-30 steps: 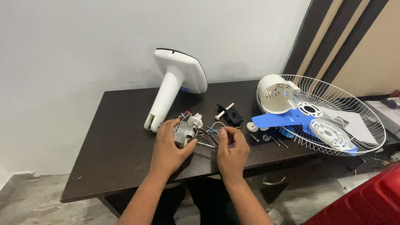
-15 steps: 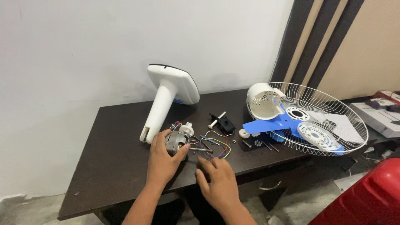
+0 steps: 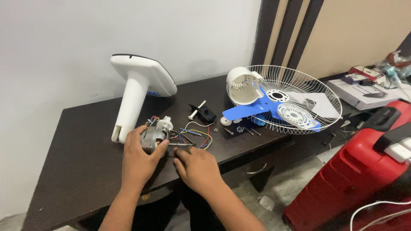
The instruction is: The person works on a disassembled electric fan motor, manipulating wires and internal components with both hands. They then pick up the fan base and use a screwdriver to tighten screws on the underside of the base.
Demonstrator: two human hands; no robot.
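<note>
My left hand grips a small fan motor with coloured wires trailing to its right, held on the dark table. A metal shaft sticks out of the motor toward my right hand. My right hand rests on the table near the front edge, just below the shaft, fingers curled, thumb and fingertips close to the shaft's end. Whether it pinches the shaft is unclear.
A white fan stand lies behind the motor. A wire fan guard holds a blue blade and white motor cover. A black part and loose screws lie mid-table. A red case stands at right.
My right hand has drawn back from the wires toward the table's front edge. The left hand keeps hold of the motor. The view has shifted left.
</note>
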